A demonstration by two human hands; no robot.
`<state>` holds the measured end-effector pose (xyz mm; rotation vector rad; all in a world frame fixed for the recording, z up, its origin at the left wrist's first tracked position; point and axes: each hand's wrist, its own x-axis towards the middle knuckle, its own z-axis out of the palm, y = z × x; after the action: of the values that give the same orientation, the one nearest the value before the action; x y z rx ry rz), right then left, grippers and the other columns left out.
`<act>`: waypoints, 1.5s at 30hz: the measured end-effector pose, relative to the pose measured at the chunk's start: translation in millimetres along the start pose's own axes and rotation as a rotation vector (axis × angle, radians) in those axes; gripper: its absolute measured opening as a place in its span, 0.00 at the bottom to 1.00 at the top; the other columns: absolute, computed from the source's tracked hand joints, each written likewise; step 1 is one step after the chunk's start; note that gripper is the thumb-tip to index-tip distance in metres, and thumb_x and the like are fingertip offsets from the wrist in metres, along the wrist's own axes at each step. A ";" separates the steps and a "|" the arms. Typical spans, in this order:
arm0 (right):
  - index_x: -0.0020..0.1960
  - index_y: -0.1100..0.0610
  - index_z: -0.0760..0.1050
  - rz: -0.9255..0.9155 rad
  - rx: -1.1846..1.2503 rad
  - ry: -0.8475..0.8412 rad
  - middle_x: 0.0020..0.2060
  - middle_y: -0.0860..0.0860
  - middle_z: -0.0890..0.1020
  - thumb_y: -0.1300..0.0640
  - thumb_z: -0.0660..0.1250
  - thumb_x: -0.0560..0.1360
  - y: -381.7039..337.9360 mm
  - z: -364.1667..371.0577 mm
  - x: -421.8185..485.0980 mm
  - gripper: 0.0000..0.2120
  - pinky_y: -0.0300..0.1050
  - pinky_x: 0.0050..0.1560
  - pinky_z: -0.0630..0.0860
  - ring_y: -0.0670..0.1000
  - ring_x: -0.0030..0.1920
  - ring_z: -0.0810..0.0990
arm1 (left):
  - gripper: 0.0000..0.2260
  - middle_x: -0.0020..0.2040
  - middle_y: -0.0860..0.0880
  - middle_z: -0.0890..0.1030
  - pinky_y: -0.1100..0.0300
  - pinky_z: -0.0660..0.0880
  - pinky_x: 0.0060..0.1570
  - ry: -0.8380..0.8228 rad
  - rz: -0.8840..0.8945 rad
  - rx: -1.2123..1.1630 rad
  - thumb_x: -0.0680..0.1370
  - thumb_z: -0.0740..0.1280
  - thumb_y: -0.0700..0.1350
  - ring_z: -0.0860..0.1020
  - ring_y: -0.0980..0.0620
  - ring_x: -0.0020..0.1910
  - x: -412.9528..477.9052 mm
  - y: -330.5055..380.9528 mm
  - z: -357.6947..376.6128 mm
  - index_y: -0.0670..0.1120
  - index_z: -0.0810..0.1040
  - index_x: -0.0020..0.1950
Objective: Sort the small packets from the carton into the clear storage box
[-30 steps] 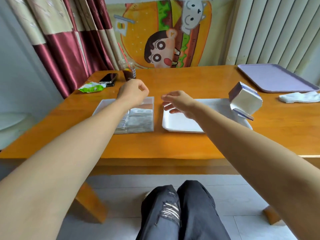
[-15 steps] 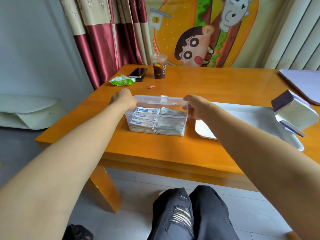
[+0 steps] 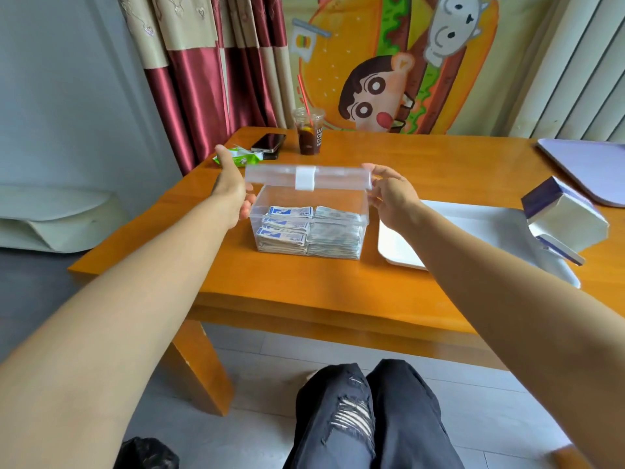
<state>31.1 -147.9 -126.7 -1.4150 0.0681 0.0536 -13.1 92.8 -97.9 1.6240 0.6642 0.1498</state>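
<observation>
The clear storage box (image 3: 364, 214) stands near the table's front edge, with stacks of small blue-and-white packets (image 3: 289, 228) in rows inside. Its clear lid (image 3: 334, 177), with a white latch in the middle, hangs tilted above the box opening. My left hand (image 3: 231, 186) holds the lid's left end, thumb by the box's corner. My right hand (image 3: 389, 194) grips the lid's right end with its fingers. The white and purple carton (image 3: 564, 218) lies tipped on its side at the right, apart from both hands.
A white tray (image 3: 399, 252) lies under the carton, right of the box. At the table's back left are an iced drink cup (image 3: 308, 137), a phone (image 3: 269, 142) and a green wrapper (image 3: 245, 158). A lilac tray (image 3: 592, 167) sits at the far right. My knees are below the table edge.
Both hands went to the ends of the lid and swung it up and forward over the box. The view has shifted so the box sits more central.
</observation>
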 end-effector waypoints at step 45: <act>0.64 0.55 0.73 -0.809 -1.225 -0.207 0.64 0.53 0.74 0.47 0.70 0.73 9.5 37.8 -22.8 0.23 0.48 0.63 0.66 0.55 0.64 0.72 | 0.22 0.66 0.44 0.67 0.61 0.76 0.37 0.159 0.168 0.116 0.79 0.65 0.53 0.80 0.47 0.45 -25.9 -24.0 37.1 0.46 0.66 0.69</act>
<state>8.3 -109.0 -128.5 -2.5361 -0.8386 -0.5083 -25.1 48.2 -120.1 1.7927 0.6669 0.3713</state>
